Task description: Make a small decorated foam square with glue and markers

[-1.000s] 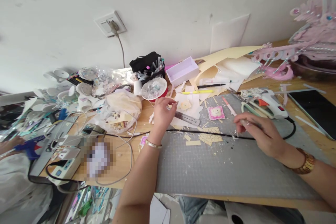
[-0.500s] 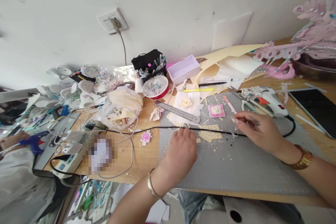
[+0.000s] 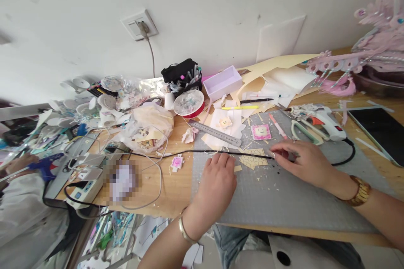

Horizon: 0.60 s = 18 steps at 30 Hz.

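A matte white wall (image 3: 205, 17) is met by a wood-grained tabletop (image 3: 176, 189), on which a grey cutting mat (image 3: 268, 201), printed with a fine square grid, is laid. At the right, a pink craft ornament (image 3: 377, 42) is built up from scalloped pieces, beaded strands and coloured gems. Over the mat the two hands are held apart: the left hand (image 3: 217, 180) is lowered palm-down with its fingers curled, and the right hand (image 3: 306, 162) is bent so that thumb and fingertips are nearly brought together. Whether anything is held in either cannot be told.

Between them, on the mat, a cream patterned card (image 3: 253, 159) is covered with rounded, cobble-like outlines and is crossed by a smooth black cord (image 3: 183, 151). At the left, scraps are seen through a crumpled, translucent plastic bag (image 3: 151, 119). A glossy black-screened smartphone (image 3: 375, 130), a white glue gun (image 3: 328, 122) with an orange trigger, and a rectangular, open lilac box (image 3: 224, 84) are set around the mat. Above the card, a fuzzy pink border and a smiling face are shown on a small square (image 3: 261, 132). Graduations and numerals are marked on the steel ruler (image 3: 217, 134), too small to be read surely.
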Tool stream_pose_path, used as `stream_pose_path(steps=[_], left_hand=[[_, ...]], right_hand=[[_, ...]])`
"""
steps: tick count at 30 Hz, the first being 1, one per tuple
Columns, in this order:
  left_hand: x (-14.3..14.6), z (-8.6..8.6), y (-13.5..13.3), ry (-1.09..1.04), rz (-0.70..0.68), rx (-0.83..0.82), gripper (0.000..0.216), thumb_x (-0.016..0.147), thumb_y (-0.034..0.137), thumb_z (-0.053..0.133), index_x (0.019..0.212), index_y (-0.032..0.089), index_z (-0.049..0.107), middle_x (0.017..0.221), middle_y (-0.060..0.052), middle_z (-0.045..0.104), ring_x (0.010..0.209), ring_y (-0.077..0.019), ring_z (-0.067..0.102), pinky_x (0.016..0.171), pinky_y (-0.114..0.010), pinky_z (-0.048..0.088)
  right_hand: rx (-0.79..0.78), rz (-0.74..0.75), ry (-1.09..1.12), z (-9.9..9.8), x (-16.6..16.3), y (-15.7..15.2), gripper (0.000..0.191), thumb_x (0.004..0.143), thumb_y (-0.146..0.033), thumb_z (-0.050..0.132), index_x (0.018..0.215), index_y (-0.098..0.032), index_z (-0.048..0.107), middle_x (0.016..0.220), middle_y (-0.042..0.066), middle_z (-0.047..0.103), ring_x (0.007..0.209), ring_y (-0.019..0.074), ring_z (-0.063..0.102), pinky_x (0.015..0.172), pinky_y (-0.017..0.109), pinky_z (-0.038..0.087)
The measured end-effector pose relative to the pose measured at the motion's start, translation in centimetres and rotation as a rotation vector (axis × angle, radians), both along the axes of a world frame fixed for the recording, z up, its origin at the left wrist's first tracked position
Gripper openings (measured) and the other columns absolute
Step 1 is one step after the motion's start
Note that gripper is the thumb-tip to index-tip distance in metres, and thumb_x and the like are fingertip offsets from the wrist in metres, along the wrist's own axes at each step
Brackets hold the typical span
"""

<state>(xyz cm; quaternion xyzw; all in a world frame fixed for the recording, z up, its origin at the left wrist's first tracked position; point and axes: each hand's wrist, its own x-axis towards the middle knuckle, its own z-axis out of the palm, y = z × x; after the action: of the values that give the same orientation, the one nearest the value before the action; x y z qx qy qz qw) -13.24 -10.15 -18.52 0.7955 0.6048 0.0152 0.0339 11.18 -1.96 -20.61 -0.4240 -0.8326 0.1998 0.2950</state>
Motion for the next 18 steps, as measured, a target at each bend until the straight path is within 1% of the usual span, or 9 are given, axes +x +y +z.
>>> stream_pose_path(steps=[2, 3, 5, 6, 7, 11, 14, 16, 18], left_hand=[[0.0, -1.0, -1.4, -0.036, -0.002, 0.087, 0.048, 0.086, 0.025, 0.071, 0.131, 0.015, 0.057, 0.126, -0.015, 0.067, 0.117, -0.0332, 0.062, 0.094, -0.048, 0.053], [-0.1, -1.6, -2.2, -0.045, -0.008, 0.124, 0.058, 0.087, 0.034, 0.073, 0.137, 0.013, 0.053, 0.135, -0.017, 0.063, 0.126, -0.0351, 0.058, 0.101, -0.05, 0.05], [-0.4, -2.9, -3.7, -0.056, -0.051, 0.174, 0.076, 0.084, 0.055, 0.071, 0.141, 0.009, 0.05, 0.148, -0.022, 0.052, 0.137, -0.0396, 0.049, 0.108, -0.055, 0.044], [-0.5, -3.5, -4.5, -0.069, -0.072, 0.189, 0.085, 0.083, 0.064, 0.067, 0.142, 0.007, 0.048, 0.15, -0.023, 0.05, 0.139, -0.0402, 0.047, 0.11, -0.055, 0.042], [-0.7, -4.0, -5.2, -0.083, -0.087, 0.188, 0.089, 0.084, 0.069, 0.062, 0.145, 0.007, 0.046, 0.152, -0.023, 0.048, 0.141, -0.0391, 0.045, 0.111, -0.054, 0.042], [-1.0, -5.0, -7.6, -0.152, -0.124, 0.198, 0.084, 0.09, 0.067, 0.053, 0.151, 0.01, 0.04, 0.152, -0.017, 0.05, 0.145, -0.033, 0.043, 0.113, -0.051, 0.042], [-1.1, -5.4, -9.0, -0.174, -0.18, 0.238, 0.075, 0.091, 0.064, 0.054, 0.146, 0.013, 0.047, 0.146, -0.013, 0.058, 0.142, -0.0296, 0.048, 0.114, -0.048, 0.043], [-1.3, -5.6, -9.7, -0.189, -0.228, 0.283, 0.064, 0.094, 0.058, 0.055, 0.142, 0.016, 0.051, 0.14, -0.01, 0.063, 0.137, -0.026, 0.054, 0.115, -0.044, 0.043], [-1.4, -5.8, -10.2, -0.23, -0.236, 0.321, 0.056, 0.096, 0.051, 0.056, 0.142, 0.019, 0.052, 0.134, -0.008, 0.068, 0.134, -0.0248, 0.057, 0.115, -0.044, 0.044]], right_hand=[[0.041, 0.024, -0.01, 0.0, -0.1, -0.2, 0.015, 0.086, -0.03, 0.058, 0.088, -0.025, 0.073, 0.073, 0.0, 0.075, 0.06, 0.0172, 0.067, 0.06, 0.031, 0.049], [0.057, 0.032, -0.009, 0.1, -0.2, -0.3, 0.015, 0.087, -0.03, 0.059, 0.088, -0.025, 0.073, 0.073, 0.0, 0.075, 0.061, 0.0172, 0.067, 0.061, 0.031, 0.049], [0.072, 0.04, -0.004, 0.1, -0.2, -0.3, 0.015, 0.087, -0.03, 0.058, 0.088, -0.025, 0.072, 0.074, 0.0, 0.075, 0.062, 0.0171, 0.067, 0.064, 0.031, 0.05], [0.073, 0.04, -0.003, 0.1, -0.2, -0.3, 0.015, 0.088, -0.029, 0.058, 0.087, -0.025, 0.072, 0.074, 0.0, 0.075, 0.062, 0.0169, 0.067, 0.064, 0.031, 0.05], [0.072, 0.04, -0.003, 0.1, -0.2, -0.3, 0.015, 0.088, -0.029, 0.058, 0.087, -0.025, 0.072, 0.074, 0.0, 0.075, 0.061, 0.0167, 0.067, 0.064, 0.031, 0.05], [0.056, 0.048, -0.006, 0.1, -0.2, -0.3, 0.015, 0.088, -0.03, 0.057, 0.085, -0.026, 0.071, 0.072, -0.001, 0.075, 0.06, 0.0171, 0.066, 0.064, 0.032, 0.05], [0.061, 0.053, 0.003, 0.2, -0.2, -0.4, 0.015, 0.088, -0.031, 0.056, 0.085, -0.026, 0.07, 0.072, -0.001, 0.075, 0.059, 0.0172, 0.065, 0.064, 0.032, 0.051], [0.071, 0.056, 0.011, 0.2, -0.2, -0.3, 0.016, 0.088, -0.03, 0.056, 0.085, -0.026, 0.07, 0.072, -0.001, 0.075, 0.059, 0.0173, 0.066, 0.064, 0.033, 0.051], [0.068, 0.055, 0.013, 0.2, -0.1, -0.3, 0.016, 0.088, -0.03, 0.056, 0.085, -0.026, 0.071, 0.072, -0.001, 0.075, 0.059, 0.0176, 0.066, 0.065, 0.033, 0.051]])
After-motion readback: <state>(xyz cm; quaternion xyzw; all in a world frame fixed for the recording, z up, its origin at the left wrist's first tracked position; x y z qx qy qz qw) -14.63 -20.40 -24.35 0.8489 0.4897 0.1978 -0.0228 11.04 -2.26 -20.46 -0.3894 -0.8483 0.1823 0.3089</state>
